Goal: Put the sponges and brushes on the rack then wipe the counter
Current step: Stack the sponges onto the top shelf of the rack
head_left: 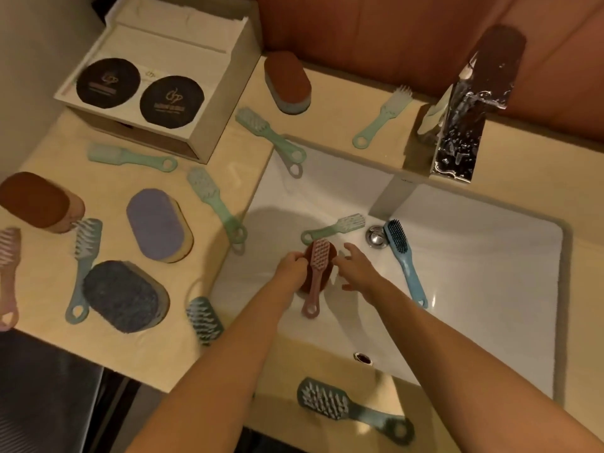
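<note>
gathering step in hand: left grip (292, 266) is clasping the brown sponge (329, 251) in the sink (457, 256), pink brush (315, 273) lying across it, right grip (358, 269) is hovering released beside it; next move probably calling for lifting both out together.

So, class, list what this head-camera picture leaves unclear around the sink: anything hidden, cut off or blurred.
Brown sponge in the basin, head view: mostly covered by the pink brush and the left hand.
Second pink brush, head view: cut off by the left edge.
Print on the black round labels, head view: too blurred to read.
Left hand's fingertips, head view: hidden beneath the hand itself.
</note>
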Demonstrator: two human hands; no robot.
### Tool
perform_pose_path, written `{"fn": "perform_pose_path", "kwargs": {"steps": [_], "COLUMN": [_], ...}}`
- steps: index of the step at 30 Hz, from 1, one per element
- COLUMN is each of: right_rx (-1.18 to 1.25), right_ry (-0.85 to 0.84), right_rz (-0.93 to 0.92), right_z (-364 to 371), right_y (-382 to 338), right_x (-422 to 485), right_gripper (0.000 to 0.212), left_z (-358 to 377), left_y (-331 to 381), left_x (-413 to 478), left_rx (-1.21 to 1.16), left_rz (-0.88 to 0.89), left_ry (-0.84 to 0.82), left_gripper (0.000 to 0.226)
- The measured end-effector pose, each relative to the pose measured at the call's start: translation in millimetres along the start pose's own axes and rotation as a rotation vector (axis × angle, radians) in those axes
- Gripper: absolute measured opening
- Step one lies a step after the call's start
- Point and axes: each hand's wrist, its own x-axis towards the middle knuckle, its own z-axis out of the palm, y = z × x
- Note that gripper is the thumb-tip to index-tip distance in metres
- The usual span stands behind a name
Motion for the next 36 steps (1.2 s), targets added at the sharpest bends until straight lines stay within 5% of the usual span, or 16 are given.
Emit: {"fn": "perform_pose_path", "kwargs": {"steps": [9,14,18,21,30,33,36], "right_rx": [-0.451,-0.579,-0.429,-0.12,-0.211,-0.315,-0.437], "right_ry": [0.124,0.158,0.152,0.169,0.29,0.331,0.356], "right_rz": [-0.043,-0.029,-0.084,-0.181,-0.549,-0.62,-0.651], "right_z": [11.6,28.2,22.5,12.7,16.0,14.2,11.5], "right_y": [-26.2,-34.8,-29.3,-29.9,-44.6,-52.1,-58.8], "right_x": [29.1,33.0,30.2,21.3,-23.8,-39.9,-56.4], "right_gripper": [0.072,0.053,0.031,0.028,0.04,0.043,0.047], "left_z": [-2.9,-5.5,-12.9,-36.6,-125.6,-147.6,-172.2], "left_y": [-8.3,-12.4,-12.3,0.4,19.1,12.5,10.0], "left_x": [6.5,6.0,-10.1,-32.1,-78.4,-81.0,-71.8], "left_rx": [-0.115,-0.145,-0.228,-0.204,0.082,0.181,0.344], "left_rz": [-0.016,-0.073,-0.081,0.101,0.539,0.555,0.349], "left_ry": [0.001,-0.032,-0.054,-0.033,0.396,0.627,0.786], "left_gripper": [0.032,0.026,0.018,0.023,0.017,0.022,0.05]}}
